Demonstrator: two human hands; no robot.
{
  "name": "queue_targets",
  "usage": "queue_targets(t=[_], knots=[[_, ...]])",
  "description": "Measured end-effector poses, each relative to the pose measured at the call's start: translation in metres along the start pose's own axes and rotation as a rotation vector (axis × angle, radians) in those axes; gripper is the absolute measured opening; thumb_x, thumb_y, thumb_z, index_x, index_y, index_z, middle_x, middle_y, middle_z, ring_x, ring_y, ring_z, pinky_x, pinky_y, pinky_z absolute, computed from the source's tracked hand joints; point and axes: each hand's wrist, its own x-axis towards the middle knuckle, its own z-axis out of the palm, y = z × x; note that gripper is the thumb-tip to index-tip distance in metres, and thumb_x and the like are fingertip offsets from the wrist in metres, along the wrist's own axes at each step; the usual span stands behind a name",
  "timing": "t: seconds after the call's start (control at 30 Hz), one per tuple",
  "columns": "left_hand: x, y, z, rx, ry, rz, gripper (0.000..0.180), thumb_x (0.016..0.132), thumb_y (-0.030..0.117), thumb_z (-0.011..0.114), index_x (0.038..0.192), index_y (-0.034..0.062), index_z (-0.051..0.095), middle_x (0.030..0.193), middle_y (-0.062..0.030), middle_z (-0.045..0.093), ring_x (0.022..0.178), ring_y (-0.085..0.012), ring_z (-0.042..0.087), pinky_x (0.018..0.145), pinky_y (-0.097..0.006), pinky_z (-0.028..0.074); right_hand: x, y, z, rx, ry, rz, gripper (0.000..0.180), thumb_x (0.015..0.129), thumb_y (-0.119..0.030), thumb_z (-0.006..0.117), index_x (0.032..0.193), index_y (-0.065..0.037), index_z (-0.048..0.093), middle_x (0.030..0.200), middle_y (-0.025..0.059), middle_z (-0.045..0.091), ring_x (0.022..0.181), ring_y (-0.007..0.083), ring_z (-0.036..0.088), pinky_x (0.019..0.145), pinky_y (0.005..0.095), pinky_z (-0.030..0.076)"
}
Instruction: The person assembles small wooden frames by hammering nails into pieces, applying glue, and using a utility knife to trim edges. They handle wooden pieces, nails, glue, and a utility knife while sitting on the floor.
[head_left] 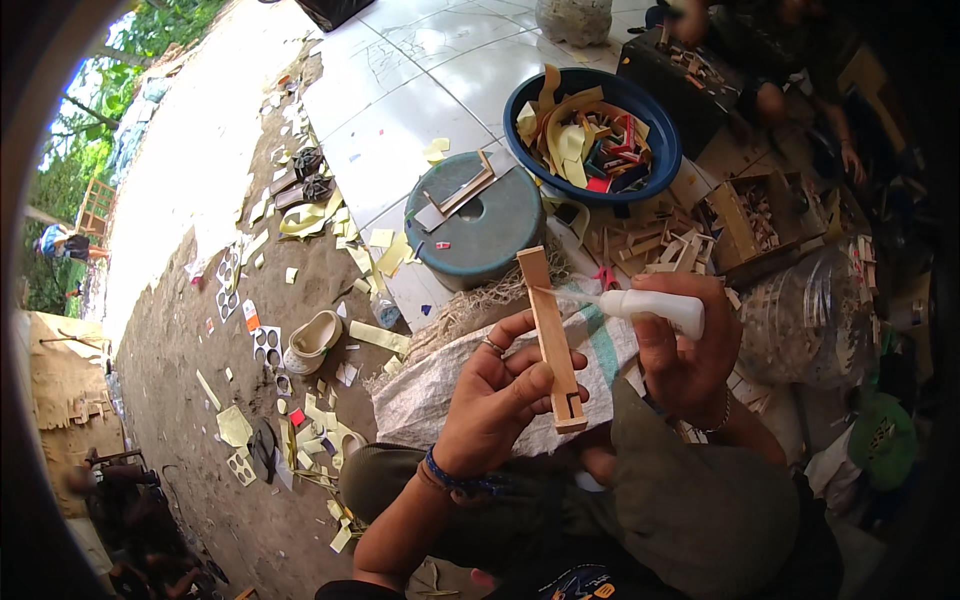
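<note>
In the head view, the left hand (503,392) pinches a long wooden piece (554,345) between its thumb and fingers. The wooden piece is in front of the person, over a white sack (430,402), and it leans a little. The right hand (690,350) is curled around a small white bottle (660,310). The bottle's thin tip points at the upper part of the wood, but I cannot tell if they touch. Past the hands is a round green drum (515,235), and just beside it is a blue tub (668,170) full of colorful scraps (572,150)
</note>
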Motion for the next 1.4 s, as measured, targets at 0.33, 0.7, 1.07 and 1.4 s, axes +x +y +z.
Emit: queue_targets(t=[0.33, 0.7, 1.07, 1.4], knots=[[0.001, 0.0, -0.005, -0.068, -0.059, -0.008, 0.063, 0.1, 0.013, 0.07, 0.15, 0.0061, 0.033, 0.128, -0.0234, 0.066, 0.11, -0.0313, 0.071, 0.094, -0.042, 0.059, 0.001, 0.001, -0.002, 0.004, -0.008, -0.014, 0.026, 0.092, -0.013, 0.075, 0.111, 0.0, 0.063, 0.099, 0.0126, 0.074, 0.083, 0.0239, 0.076, 0.071, 0.0335, 0.06], [0.002, 0.001, -0.007, -0.081, -0.066, 0.005, 0.061, 0.1, 0.013, 0.069, 0.149, 0.0061, 0.034, 0.127, -0.0233, 0.066, 0.109, -0.0321, 0.071, 0.092, -0.042, 0.06, 0.002, 0.002, -0.001, 0.011, 0.034, 0.048, 0.026, 0.093, -0.014, 0.075, 0.11, 0.001, 0.063, 0.096, 0.0139, 0.074, 0.08, 0.0224, 0.076, 0.069, 0.0322, 0.059], [0.001, 0.003, -0.01, -0.079, -0.027, 0.044, 0.065, 0.099, 0.016, 0.071, 0.151, 0.0074, 0.033, 0.129, -0.0234, 0.065, 0.107, -0.0328, 0.071, 0.094, -0.044, 0.059, -0.001, 0.004, -0.001, 0.05, 0.088, 0.127, 0.025, 0.094, -0.013, 0.073, 0.112, 0.0, 0.062, 0.099, 0.0143, 0.074, 0.086, 0.0201, 0.074, 0.073, 0.0317, 0.059], [0.004, 0.025, -0.027, -0.146, 0.128, 0.421, 0.038, 0.108, 0.018, 0.057, 0.143, 0.0058, 0.05, 0.122, -0.0143, 0.066, 0.094, -0.0187, 0.067, 0.084, -0.034, 0.059, 0.005, 0.052, 0.015, 0.6, 0.151, 0.655, 0.018, 0.1, -0.007, 0.065, 0.112, -0.004, 0.052, 0.113, 0.015, 0.072, 0.085, 0.0048, 0.065, 0.065, 0.0168, 0.052]])
